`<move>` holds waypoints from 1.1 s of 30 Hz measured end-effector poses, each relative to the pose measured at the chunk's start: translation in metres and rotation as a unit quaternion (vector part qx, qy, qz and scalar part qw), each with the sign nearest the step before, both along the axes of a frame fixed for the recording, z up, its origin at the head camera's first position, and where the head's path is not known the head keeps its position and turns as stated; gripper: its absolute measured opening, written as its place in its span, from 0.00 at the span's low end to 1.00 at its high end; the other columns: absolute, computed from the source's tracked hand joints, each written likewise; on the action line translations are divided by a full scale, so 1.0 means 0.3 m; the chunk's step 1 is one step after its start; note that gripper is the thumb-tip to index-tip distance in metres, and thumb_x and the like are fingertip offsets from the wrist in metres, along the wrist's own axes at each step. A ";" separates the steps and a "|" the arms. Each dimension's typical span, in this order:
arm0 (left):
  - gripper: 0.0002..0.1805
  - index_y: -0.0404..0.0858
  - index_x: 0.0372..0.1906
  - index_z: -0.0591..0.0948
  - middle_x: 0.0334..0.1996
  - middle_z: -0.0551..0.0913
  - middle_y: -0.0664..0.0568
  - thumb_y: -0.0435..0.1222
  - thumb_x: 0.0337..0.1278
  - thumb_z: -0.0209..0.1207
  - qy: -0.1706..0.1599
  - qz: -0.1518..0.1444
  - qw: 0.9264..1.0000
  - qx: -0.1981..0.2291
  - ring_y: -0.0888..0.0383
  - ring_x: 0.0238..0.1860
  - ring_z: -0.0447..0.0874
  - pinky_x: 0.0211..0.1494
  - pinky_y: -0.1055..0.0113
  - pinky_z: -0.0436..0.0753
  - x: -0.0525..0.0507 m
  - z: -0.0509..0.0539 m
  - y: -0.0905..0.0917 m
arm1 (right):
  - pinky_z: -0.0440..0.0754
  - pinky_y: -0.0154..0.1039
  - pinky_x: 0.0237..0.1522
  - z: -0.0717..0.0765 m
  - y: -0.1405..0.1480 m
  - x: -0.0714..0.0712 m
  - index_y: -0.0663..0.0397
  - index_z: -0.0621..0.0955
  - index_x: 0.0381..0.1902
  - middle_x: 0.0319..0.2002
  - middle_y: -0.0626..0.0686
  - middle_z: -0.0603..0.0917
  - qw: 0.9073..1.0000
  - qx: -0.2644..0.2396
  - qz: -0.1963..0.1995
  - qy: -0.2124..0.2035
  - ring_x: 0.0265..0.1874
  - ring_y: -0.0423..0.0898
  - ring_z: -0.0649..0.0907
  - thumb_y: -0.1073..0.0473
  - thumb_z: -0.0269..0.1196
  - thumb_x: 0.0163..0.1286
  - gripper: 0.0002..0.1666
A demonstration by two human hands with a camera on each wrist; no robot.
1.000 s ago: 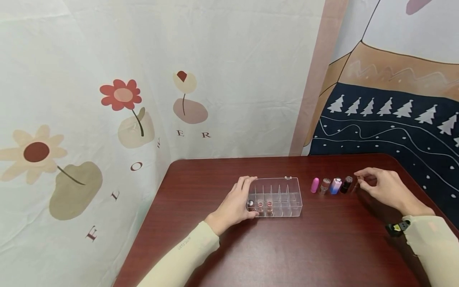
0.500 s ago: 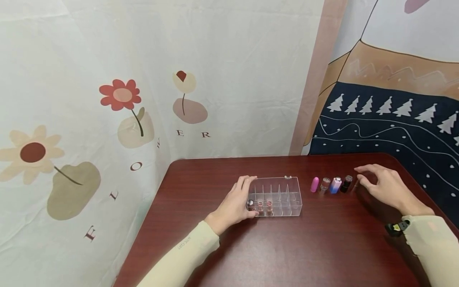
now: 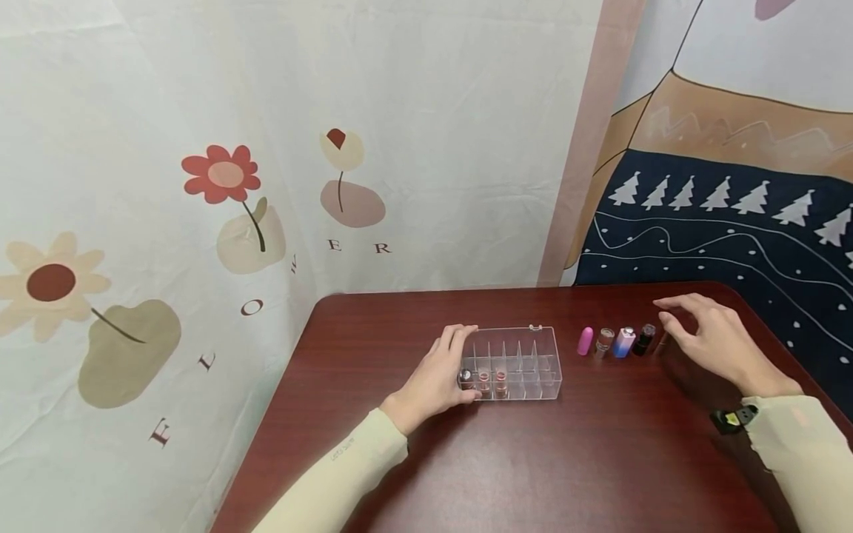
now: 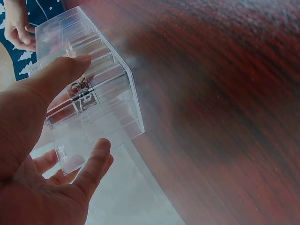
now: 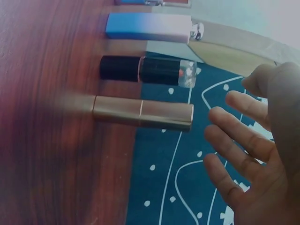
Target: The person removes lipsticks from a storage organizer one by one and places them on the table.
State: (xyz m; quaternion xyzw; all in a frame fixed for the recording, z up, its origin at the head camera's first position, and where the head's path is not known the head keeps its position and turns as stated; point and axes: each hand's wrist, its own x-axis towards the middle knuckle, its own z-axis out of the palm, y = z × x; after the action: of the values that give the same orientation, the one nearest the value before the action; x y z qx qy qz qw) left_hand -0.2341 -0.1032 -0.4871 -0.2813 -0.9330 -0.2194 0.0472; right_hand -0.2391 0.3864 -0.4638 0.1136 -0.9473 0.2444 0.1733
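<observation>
The left hand (image 3: pixel 433 379) is gripping the clear box (image 3: pixel 548 390) at its left end, thumb on the near side, fingers reaching toward the back. Three small tubes (image 3: pixel 484 383) are standing inside the near row at that end. The right hand (image 3: pixel 716 342) is hanging loose and grasping nothing, fingers apart, just beside the top of the gold tube (image 5: pixel 143 112) without touching it.

That tube is standing upright on the desk (image 3: pixel 533 466), below the right fingertips and well to the right of the left hand. It is ending a row, with the black tube (image 5: pixel 159 70) sitting next to it on the box side.

Doing this well probably means the left hand is bracing the box without squeezing, since a push could be sliding it. The right fingers would do best pinching evenly from above: something so narrow is likely tipping at a sideways knock, perhaps bumping the black tube.
</observation>
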 end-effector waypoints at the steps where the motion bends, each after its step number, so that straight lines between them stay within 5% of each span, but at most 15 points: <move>1: 0.68 0.39 0.91 0.62 0.82 0.70 0.38 0.42 0.49 0.94 0.001 0.000 1.000 -0.001 0.37 0.75 0.83 0.77 0.46 0.89 -0.001 -0.001 0.000 | 0.77 0.87 0.66 0.004 -0.005 0.001 0.61 0.87 0.69 0.70 0.75 0.84 1.000 0.000 0.000 0.000 0.70 0.79 0.79 0.59 0.68 0.87 0.19; 12: 0.68 0.40 0.91 0.63 0.82 0.71 0.38 0.43 0.49 0.93 0.001 0.000 1.000 0.001 0.37 0.75 0.82 0.78 0.46 0.89 0.002 0.001 -0.001 | 0.80 0.86 0.65 0.039 -0.078 0.018 0.59 0.87 0.70 0.68 0.72 0.86 1.000 0.004 0.014 0.018 0.67 0.76 0.81 0.59 0.70 0.85 0.21; 19: 0.68 0.39 0.90 0.63 0.82 0.71 0.38 0.42 0.49 0.94 0.001 -0.001 1.000 0.004 0.36 0.75 0.83 0.77 0.46 0.89 0.007 0.002 -0.001 | 0.95 0.70 0.52 0.060 -0.127 0.024 0.57 0.88 0.68 0.66 0.68 0.88 0.998 0.018 0.035 0.052 0.60 0.68 0.86 0.63 0.75 0.80 0.21; 33: 0.68 0.40 0.90 0.63 0.82 0.71 0.38 0.42 0.49 0.93 0.002 0.002 1.000 0.003 0.35 0.75 0.83 0.78 0.46 0.89 0.007 0.005 -0.001 | 0.87 0.76 0.59 0.088 -0.233 0.038 0.55 0.90 0.66 0.62 0.65 0.91 0.993 0.026 0.075 0.084 0.61 0.66 0.86 0.64 0.78 0.75 0.23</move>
State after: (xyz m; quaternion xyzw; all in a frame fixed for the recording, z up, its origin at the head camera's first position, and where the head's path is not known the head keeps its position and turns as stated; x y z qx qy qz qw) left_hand -0.2321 -0.1037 -0.4858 -0.2800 -0.9328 -0.2213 0.0504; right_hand -0.2278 0.3166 -0.4375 0.2093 -0.9242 0.2215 0.2304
